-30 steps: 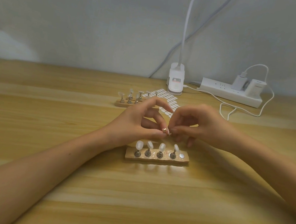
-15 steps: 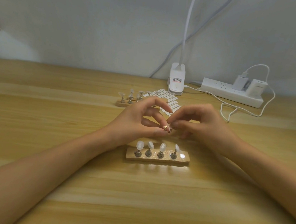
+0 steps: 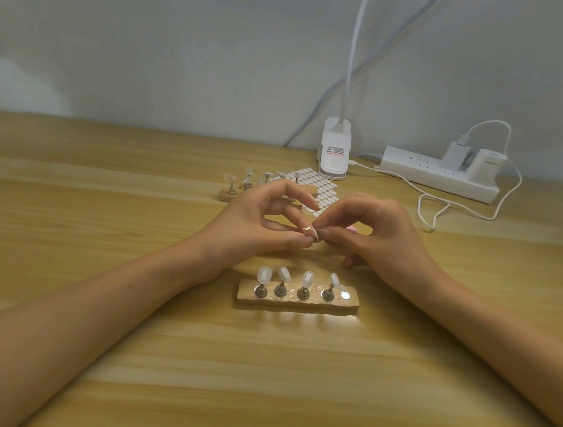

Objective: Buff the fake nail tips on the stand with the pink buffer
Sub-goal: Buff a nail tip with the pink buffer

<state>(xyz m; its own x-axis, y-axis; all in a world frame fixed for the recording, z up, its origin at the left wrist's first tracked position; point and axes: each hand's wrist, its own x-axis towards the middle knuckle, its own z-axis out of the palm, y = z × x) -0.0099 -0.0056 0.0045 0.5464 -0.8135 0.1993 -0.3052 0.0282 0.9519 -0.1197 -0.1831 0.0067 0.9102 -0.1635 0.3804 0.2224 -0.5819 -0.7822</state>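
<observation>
– Hands?
– The left hand [image 3: 254, 226] is pinching a small gold metal peg [image 3: 307, 230]; the right hand [image 3: 381, 233] is apparently pinching it too.
– Task items?
– The pale wooden stand [image 3: 298, 305] is carrying four translucent nail tips [image 3: 307, 279] just before the hands; the pink buffer [image 3: 352, 227] is peeking out behind the right hand.

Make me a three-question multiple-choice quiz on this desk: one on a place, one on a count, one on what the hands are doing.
1. Where is the power strip? A) back right of the table B) front left C) front middle
2. How many nail tips stand on the near stand? A) two B) four C) six
3. What are the left hand and right hand doing? A) lying flat B) pinching one small piece together C) lifting the stand
Answers: A, it lies far right; B, the fifth spot is bare; B, both close on it.
</observation>
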